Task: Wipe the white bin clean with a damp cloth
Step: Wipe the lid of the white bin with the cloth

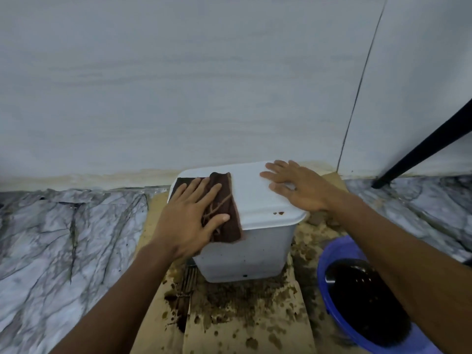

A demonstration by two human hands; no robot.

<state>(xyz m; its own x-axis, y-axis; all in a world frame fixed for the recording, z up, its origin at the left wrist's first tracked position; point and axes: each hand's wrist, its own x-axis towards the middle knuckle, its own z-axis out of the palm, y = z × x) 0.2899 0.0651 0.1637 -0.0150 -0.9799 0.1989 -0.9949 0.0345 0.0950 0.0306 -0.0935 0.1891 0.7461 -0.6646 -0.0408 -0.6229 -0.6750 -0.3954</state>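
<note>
The white bin point(251, 254) stands on stained cardboard against the wall, its flat top point(255, 198) facing me. A dark brown cloth point(227, 213) lies over the top's left part and hangs a little over the near edge. My left hand point(189, 218) presses flat on the cloth, fingers spread. My right hand point(298, 187) rests flat on the top's right side, fingers apart, holding nothing. Two small brown spots point(279, 213) sit near the top's front right corner, and dark specks dot the bin's front face.
Brown cardboard point(245, 318) spattered with dark stains covers the marbled floor point(63, 238) under the bin. A blue basin point(362, 300) of dark water sits at the right, beneath my right forearm. A black slanted leg point(421, 149) meets the floor at the far right. A pale wall rises behind.
</note>
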